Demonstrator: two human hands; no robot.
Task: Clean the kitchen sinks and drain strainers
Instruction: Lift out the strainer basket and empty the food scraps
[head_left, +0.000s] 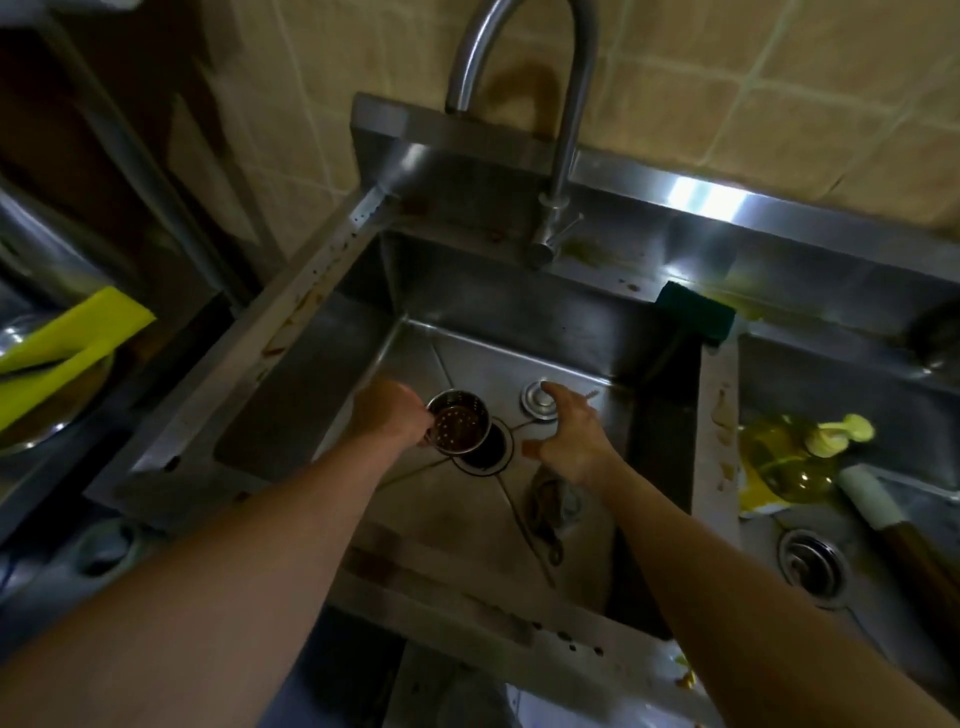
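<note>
Gripping the strainer basket (460, 427) by its rim, the left hand (389, 415) is holding it tilted just above the drain opening (485, 451), fingers curled round the near edge; brown residue is showing inside the perforated cup, so in my judgement it is being lifted clear for emptying or rinsing. The right hand (569, 436) is resting its fingertips on the round drain stopper (539, 400), just right of the drain opening; the fingers are bent over the cap, apparently holding it aside. Right of the drain opening, a scrap of debris (550, 506) is lying on the floor of the left sink (322, 374). Behind the drain opening, the faucet (558, 171) is arching over the basin. Further right, a dark green sponge (696, 312) is sitting on the divider, and a yellow bottle (789, 462) is lying in the second sink (769, 358), whose strainer (813, 566) is in place, untouched.
</note>
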